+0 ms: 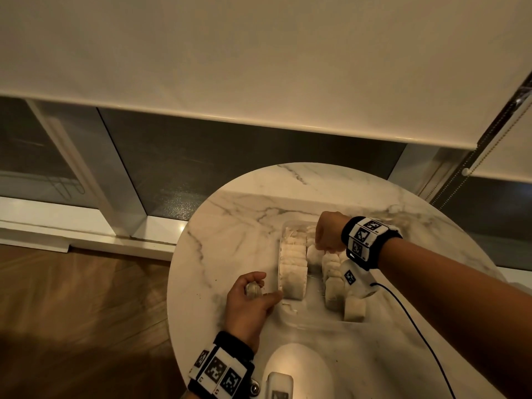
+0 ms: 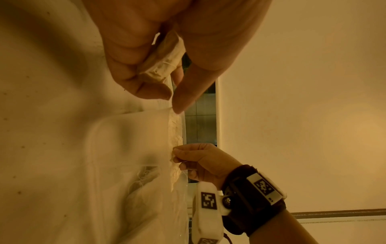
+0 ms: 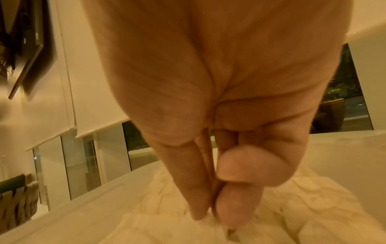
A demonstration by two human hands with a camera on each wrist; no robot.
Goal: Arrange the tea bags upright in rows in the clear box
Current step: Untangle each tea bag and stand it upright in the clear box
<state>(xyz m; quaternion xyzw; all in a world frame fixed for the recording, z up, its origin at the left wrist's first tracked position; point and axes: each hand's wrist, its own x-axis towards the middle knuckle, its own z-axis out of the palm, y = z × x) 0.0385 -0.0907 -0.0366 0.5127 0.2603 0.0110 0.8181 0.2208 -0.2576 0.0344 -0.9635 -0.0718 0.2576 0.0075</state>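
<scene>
Counter: a round white marble top with grey veins, standing close to the window; a bright pool of light lay on its near edge.
Box: the clear box sat on the counter right of centre, its near end bare.
Tea bags: pale bags stood upright in a row along the box's left side, with a second row to the right; more bags lay at the far end under the right hand.
Left hand: the left hand rested on the counter at the box's near left corner, its fingers curled round one tea bag; its thumb tip touched the box's rim.
Right hand: the right hand hung over the far middle of the box, fingers pressed together with the thumb, pinching at the top of a bag; what exactly sat between them was too blurred to tell.
Wristbands: black bands with square-patterned tags on both wrists; a black cable ran from the right one across the counter.
Room: a cream roller blind was drawn most of the way down over a dark window with white frames; a bead chain hung at the right.
Floor: brown wood boards to the left.
</scene>
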